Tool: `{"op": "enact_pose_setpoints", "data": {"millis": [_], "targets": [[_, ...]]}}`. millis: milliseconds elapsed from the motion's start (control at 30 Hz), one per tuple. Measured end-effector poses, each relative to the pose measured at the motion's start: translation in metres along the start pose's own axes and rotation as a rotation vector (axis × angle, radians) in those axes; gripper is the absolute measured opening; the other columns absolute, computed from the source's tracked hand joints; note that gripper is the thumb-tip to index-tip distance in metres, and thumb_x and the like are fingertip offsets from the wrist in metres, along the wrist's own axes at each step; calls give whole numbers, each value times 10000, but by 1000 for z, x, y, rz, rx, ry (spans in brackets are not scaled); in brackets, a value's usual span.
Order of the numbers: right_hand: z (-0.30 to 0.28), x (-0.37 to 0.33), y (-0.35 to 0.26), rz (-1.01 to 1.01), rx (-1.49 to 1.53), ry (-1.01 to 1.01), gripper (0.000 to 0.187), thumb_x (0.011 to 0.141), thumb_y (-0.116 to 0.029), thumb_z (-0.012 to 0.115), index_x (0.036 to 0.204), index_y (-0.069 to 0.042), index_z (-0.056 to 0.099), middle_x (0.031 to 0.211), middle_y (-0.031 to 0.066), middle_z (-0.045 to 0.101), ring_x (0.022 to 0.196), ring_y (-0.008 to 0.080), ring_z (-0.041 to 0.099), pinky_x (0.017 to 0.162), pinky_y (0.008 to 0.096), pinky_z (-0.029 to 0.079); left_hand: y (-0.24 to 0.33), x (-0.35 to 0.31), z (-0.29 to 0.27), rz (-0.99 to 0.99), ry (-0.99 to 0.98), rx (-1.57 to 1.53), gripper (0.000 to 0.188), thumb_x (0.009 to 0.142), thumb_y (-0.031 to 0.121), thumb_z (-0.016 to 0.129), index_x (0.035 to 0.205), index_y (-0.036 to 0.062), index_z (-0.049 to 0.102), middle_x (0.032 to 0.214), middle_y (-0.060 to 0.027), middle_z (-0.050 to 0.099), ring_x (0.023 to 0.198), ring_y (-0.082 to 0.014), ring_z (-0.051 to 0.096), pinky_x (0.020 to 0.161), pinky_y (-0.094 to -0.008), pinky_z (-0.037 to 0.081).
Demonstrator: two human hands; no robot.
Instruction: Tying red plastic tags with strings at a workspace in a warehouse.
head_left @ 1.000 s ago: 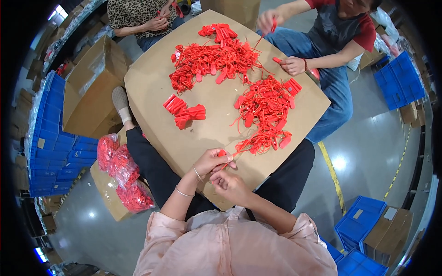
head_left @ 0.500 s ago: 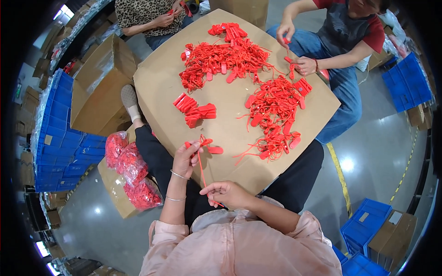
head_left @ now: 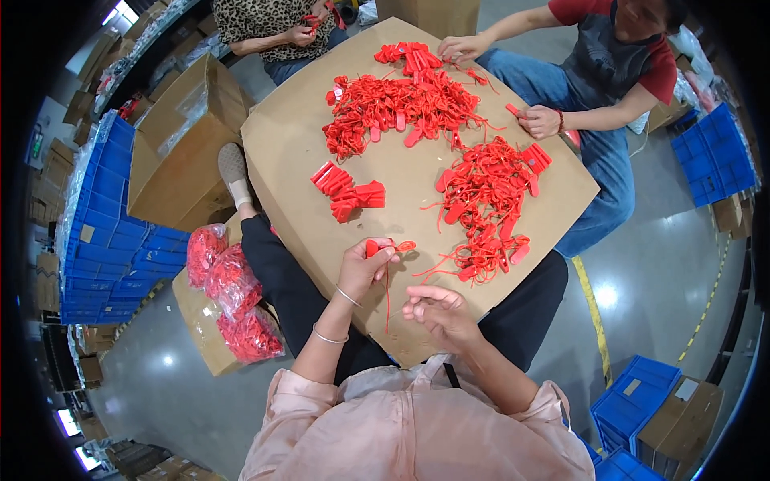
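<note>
Angling inward, left hand [head_left: 363, 266] gripping red cord [head_left: 387, 301], right hand [head_left: 446, 317] half-curled

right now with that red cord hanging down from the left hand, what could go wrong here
The red cord hangs below the left hand with its lower end apart from the right hand, so it might swing or twist.

Loose strands trail from the nearby red pile toward the right hand; they could perhaps snag or tangle with it.
</note>
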State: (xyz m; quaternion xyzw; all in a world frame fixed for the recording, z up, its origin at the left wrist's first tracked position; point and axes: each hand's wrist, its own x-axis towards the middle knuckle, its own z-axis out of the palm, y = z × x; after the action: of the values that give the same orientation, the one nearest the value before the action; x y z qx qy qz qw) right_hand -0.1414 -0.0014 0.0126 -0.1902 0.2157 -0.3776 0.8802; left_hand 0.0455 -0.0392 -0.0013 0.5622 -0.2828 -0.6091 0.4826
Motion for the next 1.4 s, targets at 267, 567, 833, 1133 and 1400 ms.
{"op": "enact_pose_setpoints", "data": {"millis": [267, 567, 833, 1133, 1400], "targets": [[-24, 12, 11, -602, -1505, -28, 120, 716, 5, 590, 823, -40, 618, 816, 76, 535, 770, 221, 542, 673, 317, 448, 14, 1, 3, -27, 3, 11, 176, 818, 83, 584, 960, -16, 552, 758, -70, 634, 419, -21, 375, 372, -166, 288], [-18, 41, 38, -654, -2036, -544, 93, 675, -136, 538, 682, -54, 581, 790, 83, 502, 825, 218, 507, 722, 318, 423, 9, 4, -12, 195, 6, 649, 271, 805, 125, 609, 1055, 32, 560, 820, -56, 619, 571, -72, 490, 527, -215, 417], [-26, 42, 42, -617, -1933, -532, 74, 672, -121, 581, 701, -55, 563, 812, 89, 523, 842, 238, 517, 738, 341, 431, 8, -5, -33, 280, 44, 758, 362, 802, 121, 608, 1135, 23, 503, 852, -39, 563, 729, -105, 543, 708, -241, 457], [-11, 19, -3, -365, -1165, 134, 91, 736, -81, 624, 807, -59, 572, 788, 75, 574, 793, 238, 558, 719, 335, 430, 2, -33, -12, 0, -146, 182, 141, 857, 2, 461, 997, -14, 467, 824, -46, 545, 649, -68, 527, 610, -206, 463], [-14, 25, -12, -655, -1540, 94, 123, 680, -57, 647, 784, -69, 582, 765, 51, 564, 741, 226, 539, 681, 339, 404, -10, -48, -1, -3, -161, 134, 194, 842, -32, 503, 1034, -16, 476, 830, -49, 572, 676, -80, 564, 628, -206, 483]]}}
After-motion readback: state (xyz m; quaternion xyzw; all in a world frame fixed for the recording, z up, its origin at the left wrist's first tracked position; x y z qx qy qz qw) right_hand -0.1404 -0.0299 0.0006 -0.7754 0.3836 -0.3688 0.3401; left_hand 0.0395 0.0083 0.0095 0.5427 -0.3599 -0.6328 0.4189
